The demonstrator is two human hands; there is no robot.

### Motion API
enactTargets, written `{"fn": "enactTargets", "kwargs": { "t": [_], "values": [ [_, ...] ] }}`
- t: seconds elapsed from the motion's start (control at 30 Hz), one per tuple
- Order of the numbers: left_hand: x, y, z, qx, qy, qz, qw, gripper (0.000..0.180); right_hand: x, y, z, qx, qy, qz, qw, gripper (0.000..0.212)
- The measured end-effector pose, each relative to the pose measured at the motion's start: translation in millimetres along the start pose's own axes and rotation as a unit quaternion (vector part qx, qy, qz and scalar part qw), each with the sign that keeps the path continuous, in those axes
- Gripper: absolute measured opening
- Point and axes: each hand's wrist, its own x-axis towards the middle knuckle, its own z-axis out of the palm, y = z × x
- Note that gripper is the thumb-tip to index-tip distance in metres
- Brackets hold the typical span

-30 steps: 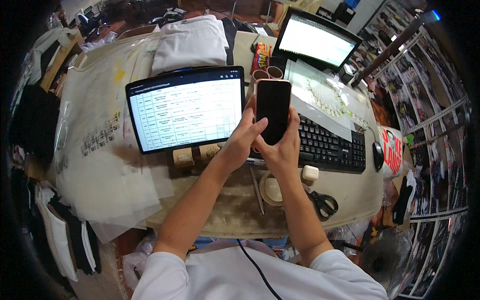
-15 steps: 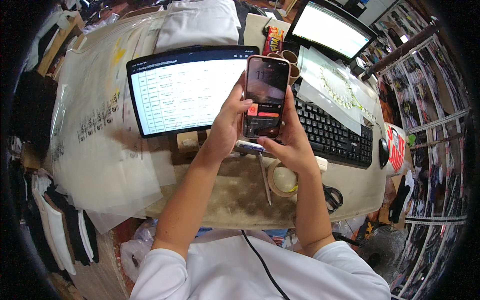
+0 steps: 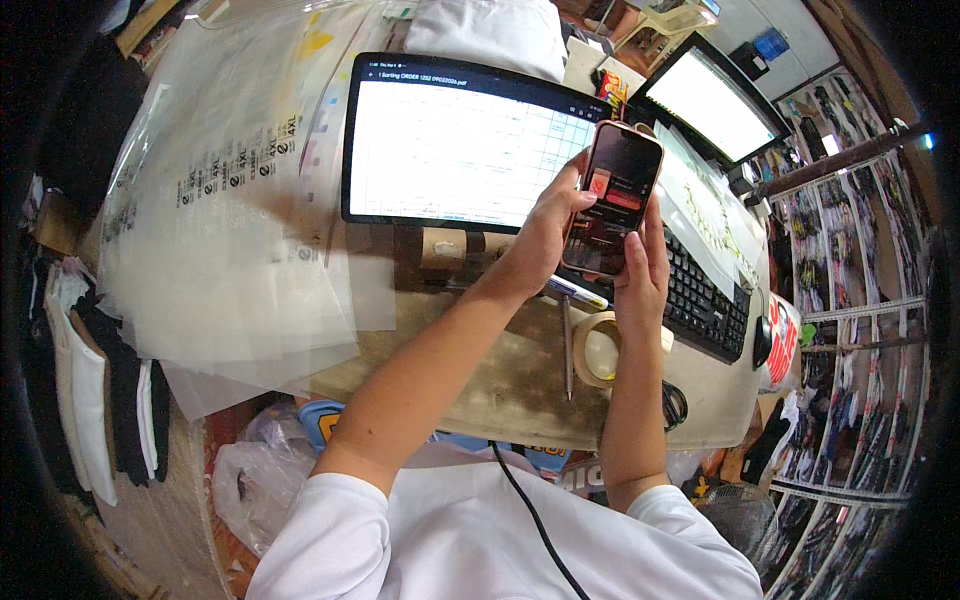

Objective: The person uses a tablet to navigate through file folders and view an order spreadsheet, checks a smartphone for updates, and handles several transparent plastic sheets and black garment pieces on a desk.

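Observation:
A smartphone [image 3: 622, 165] with a lit, dark screen is held upright, tilted slightly, in front of the tablet's right edge. My left hand [image 3: 548, 235] closes around its left side, thumb resting on the screen's edge. Along the lower right side my right hand [image 3: 643, 280] grips it, with the thumb over the lower screen. Behind the phone stands a tablet [image 3: 440, 150] showing a white table-like page. Just below the hands lie a white marker [image 3: 580, 291], a slim pen [image 3: 568, 355] and a tape roll [image 3: 586, 372].
A black keyboard [image 3: 715, 315] and mouse [image 3: 762, 342] sit at the right, near dark-handled scissors [image 3: 676, 406]. Clear plastic sheets [image 3: 240, 260] cover the desk's left side. A monitor [image 3: 710, 95] stands at the back right. Packed shelves [image 3: 860, 250] line the right; a plastic bag [image 3: 255, 490] lies below the desk.
The view has turned, so the desk sits differently in it. The phone tilts more to the right. My right thumb has risen over the lower screen, and the screen content has shifted upward.

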Motion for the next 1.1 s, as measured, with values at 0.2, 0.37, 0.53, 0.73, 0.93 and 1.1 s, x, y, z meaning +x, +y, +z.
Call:
{"fn": "enactTargets", "kwargs": {
  "t": [0.2,0.37,0.53,0.73,0.93,1.1],
  "values": [
    [4,-6,3,-0.017,-0.004,0.023,1.0,0.062,-1,-7,4,0.178,-0.016,0.055,0.982,0.059],
    [8,-7,-3,0.003,-0.053,-0.006,0.999,0.062,1,-6,-3,0.202,-0.034,0.057,0.977,0.062],
    [8,-5,0,0.01,-0.046,0.002,0.999,0.062,4,-4,-2,0.211,-0.037,0.068,0.974,0.062],
    [9,2,-1,0.06,-0.054,-0.024,0.996,0.053,3,-7,-2,0.241,-0.007,0.08,0.967,0.06],
    [5,9,-4,0.09,-0.079,-0.075,0.99,0.049,5,-6,-4,0.252,-0.022,0.073,0.965,0.059],
    [9,-7,-8,0.162,-0.082,-0.061,0.982,0.046,5,-1,-18,0.251,0.011,0.091,0.964,0.046]
  ]
}}
